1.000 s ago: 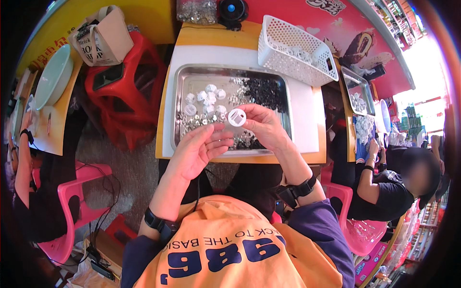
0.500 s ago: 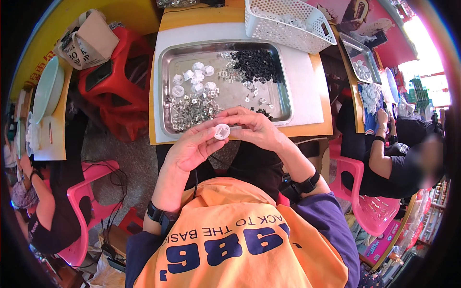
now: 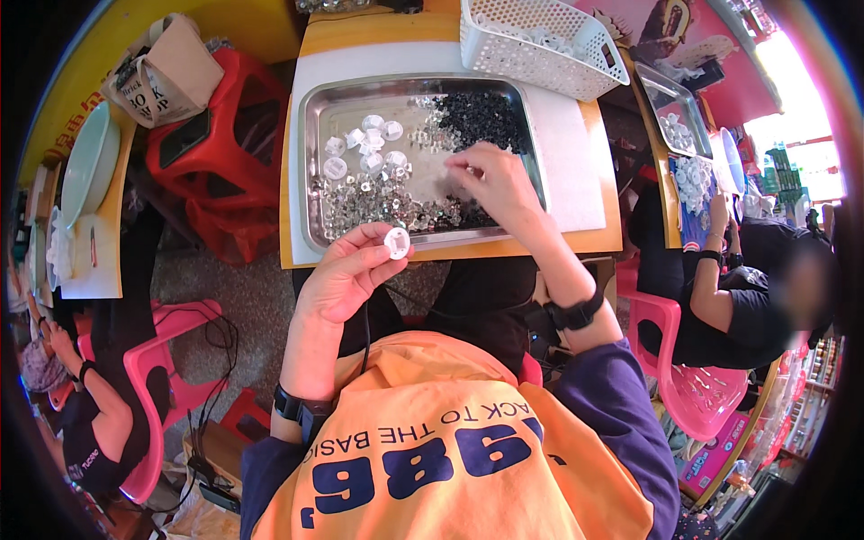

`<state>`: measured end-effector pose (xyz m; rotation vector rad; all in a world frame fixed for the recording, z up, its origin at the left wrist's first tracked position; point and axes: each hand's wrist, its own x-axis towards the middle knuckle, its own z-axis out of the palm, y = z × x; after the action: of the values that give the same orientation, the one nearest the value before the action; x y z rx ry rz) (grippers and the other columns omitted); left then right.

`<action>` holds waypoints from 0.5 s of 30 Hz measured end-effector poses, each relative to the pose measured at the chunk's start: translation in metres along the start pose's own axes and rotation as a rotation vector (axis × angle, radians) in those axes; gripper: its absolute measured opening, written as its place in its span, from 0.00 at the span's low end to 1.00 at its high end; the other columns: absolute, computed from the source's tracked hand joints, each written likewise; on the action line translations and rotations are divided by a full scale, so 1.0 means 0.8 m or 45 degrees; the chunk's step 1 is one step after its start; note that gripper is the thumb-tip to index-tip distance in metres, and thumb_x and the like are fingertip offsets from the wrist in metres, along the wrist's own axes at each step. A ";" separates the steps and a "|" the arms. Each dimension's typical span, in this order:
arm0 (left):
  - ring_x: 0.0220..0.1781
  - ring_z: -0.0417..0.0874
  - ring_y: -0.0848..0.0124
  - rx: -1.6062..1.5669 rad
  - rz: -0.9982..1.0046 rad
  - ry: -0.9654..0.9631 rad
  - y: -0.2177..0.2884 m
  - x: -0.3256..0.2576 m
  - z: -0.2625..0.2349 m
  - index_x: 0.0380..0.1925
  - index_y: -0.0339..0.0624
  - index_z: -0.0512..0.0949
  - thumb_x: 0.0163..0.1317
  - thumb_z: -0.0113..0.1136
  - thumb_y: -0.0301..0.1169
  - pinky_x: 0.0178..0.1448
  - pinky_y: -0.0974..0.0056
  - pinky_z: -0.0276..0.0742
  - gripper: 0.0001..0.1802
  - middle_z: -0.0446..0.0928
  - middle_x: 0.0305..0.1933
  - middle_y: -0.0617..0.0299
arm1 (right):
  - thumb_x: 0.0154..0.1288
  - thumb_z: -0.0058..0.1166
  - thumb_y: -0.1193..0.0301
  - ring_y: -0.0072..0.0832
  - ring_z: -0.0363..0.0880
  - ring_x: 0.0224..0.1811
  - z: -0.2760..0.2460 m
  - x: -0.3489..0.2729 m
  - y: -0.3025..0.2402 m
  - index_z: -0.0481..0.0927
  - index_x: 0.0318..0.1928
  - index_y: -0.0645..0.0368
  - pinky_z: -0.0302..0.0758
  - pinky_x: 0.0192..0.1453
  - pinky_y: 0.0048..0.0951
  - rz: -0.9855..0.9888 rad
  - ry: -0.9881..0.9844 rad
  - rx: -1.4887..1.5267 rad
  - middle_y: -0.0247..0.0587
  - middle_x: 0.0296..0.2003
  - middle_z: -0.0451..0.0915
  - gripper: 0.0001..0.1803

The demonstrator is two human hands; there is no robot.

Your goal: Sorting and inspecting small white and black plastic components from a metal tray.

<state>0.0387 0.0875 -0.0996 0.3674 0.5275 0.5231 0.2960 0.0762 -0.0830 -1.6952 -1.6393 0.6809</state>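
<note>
My left hand (image 3: 346, 274) holds a small round white plastic cap (image 3: 396, 243) between thumb and fingertips, just in front of the table's near edge. My right hand (image 3: 490, 184) reaches into the steel tray (image 3: 310, 171), its fingers pinched down among the small parts; what they grip is hidden. In the tray lie several white caps (image 3: 364, 148), a heap of clear shiny pieces (image 3: 378, 202) and a pile of small black pieces (image 3: 481, 117).
A white perforated basket (image 3: 531, 40) stands behind the tray. Red stools (image 3: 216, 153) and a cardboard box (image 3: 162, 72) sit at the left. Another person (image 3: 756, 288) works at a second table to the right; a further person (image 3: 90, 423) sits lower left on pink chairs.
Both hands were together on the white cap above the tray edge. Now my right hand has let go and moved forward into the tray; my left keeps the cap.
</note>
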 end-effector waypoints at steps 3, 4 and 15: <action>0.49 0.81 0.60 -0.040 0.035 0.013 0.003 -0.003 -0.002 0.45 0.35 0.74 0.57 0.57 0.19 0.52 0.63 0.82 0.14 0.78 0.44 0.52 | 0.56 0.57 0.73 0.36 0.77 0.38 0.007 0.034 0.039 0.82 0.35 0.60 0.73 0.42 0.32 -0.337 0.192 -0.461 0.39 0.33 0.78 0.07; 0.49 0.81 0.58 -0.072 0.043 0.012 0.004 -0.004 -0.003 0.45 0.34 0.74 0.57 0.57 0.19 0.52 0.63 0.82 0.14 0.78 0.44 0.51 | 0.55 0.56 0.72 0.37 0.75 0.39 0.011 0.043 0.038 0.82 0.34 0.59 0.72 0.44 0.33 -0.385 0.181 -0.534 0.38 0.32 0.77 0.07; 0.50 0.80 0.57 -0.122 0.060 0.016 0.009 -0.005 -0.007 0.51 0.34 0.72 0.59 0.54 0.19 0.51 0.63 0.83 0.17 0.78 0.46 0.49 | 0.58 0.56 0.73 0.24 0.73 0.29 0.028 0.029 0.014 0.81 0.34 0.54 0.72 0.37 0.27 -0.246 -0.013 -0.030 0.34 0.31 0.76 0.04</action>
<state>0.0301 0.0922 -0.0997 0.2862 0.5048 0.5943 0.2878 0.1022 -0.1034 -1.5265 -1.7965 0.5785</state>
